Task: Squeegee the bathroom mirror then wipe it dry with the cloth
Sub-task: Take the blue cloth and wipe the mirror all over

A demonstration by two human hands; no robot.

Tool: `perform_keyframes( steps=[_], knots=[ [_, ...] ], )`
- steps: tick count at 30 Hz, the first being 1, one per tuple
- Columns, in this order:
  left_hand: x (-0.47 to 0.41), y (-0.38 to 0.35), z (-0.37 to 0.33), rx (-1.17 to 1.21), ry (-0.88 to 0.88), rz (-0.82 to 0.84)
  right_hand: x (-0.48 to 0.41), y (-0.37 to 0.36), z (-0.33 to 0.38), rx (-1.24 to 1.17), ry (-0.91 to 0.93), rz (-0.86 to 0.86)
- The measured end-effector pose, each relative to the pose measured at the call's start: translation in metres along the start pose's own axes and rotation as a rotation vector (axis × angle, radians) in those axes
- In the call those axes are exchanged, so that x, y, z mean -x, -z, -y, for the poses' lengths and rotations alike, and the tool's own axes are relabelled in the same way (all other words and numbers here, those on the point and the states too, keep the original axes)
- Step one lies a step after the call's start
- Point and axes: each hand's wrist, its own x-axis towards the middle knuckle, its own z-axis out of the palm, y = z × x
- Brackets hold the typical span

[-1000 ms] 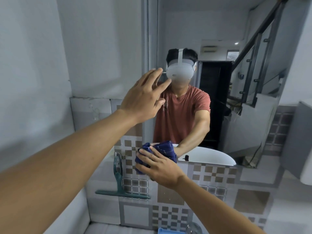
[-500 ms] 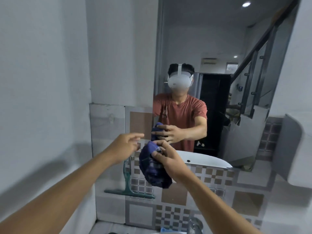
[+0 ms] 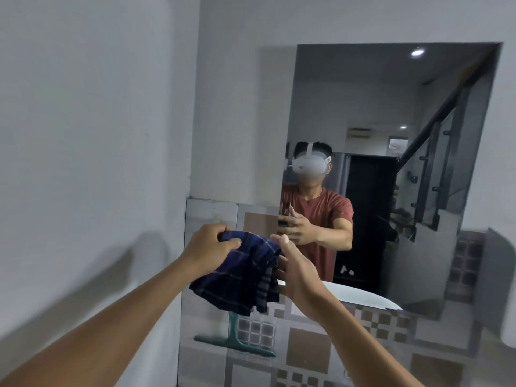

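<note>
Cloth (image 3: 237, 275) gripped by curled left hand (image 3: 206, 247); right hand (image 3: 298, 275) rests straight-fingered against it.

Cloth (image 3: 245, 272): woven checked fabric, soft, matt, crumpled into folds. Mirror (image 3: 377, 107): smooth glass, glossy, clear reflection. Squeegee (image 3: 231, 335): teal plastic, smooth, dull sheen. Tiles (image 3: 307, 351) below mirror: glazed ceramic, glossy, printed pattern. Wall (image 3: 83, 107): painted plaster, matt, slightly uneven; scuffed along top tile edge.
</note>
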Motion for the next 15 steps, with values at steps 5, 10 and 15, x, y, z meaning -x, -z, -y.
perform_keyframes(
  steps=[5,10,15],
  knots=[
    [-0.015,0.024,0.005,-0.011,-0.038,0.032,-0.021,-0.024,-0.004,0.515,0.293,-0.089],
    [-0.041,0.05,0.013,-0.099,-0.105,-0.074,-0.057,-0.042,0.011,0.563,0.357,-0.111],
    [-0.079,0.07,0.019,-0.082,-0.182,-0.242,-0.105,-0.057,0.033,0.649,0.454,-0.176]
  ],
)
